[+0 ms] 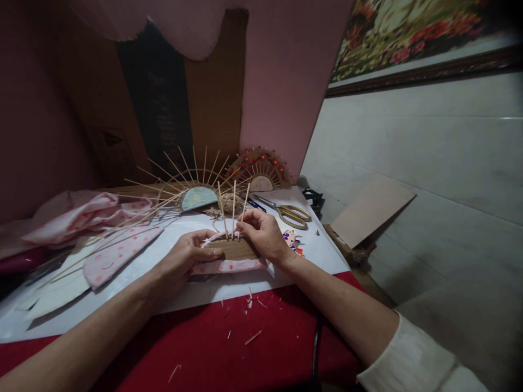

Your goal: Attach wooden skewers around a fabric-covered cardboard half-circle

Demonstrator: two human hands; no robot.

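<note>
A half-round piece of cardboard (235, 251), edged with pink spotted fabric, is held up over the white sheet. My left hand (183, 255) grips its left end, thumb on the bare cardboard face. Three thin wooden sticks rise from its curved top edge. Between the thumb and fingers of my right hand (261, 231) is pinched the lower part of the rightmost wooden stick (245, 200). The middle stick (233, 209) and the left stick (222, 209) stand upright beside it, untouched. My right fingertips partly hide the foot of the right stick.
Behind lie a blue half-round with fanned sticks (199, 198), a finished-looking fan with red flowers (261, 158), a twine ball (230, 201) and gold-handled scissors (292, 213). Pink fabric (90, 218) and a spotted cutout (122, 253) lie left. Scraps dot the red cloth (212, 348).
</note>
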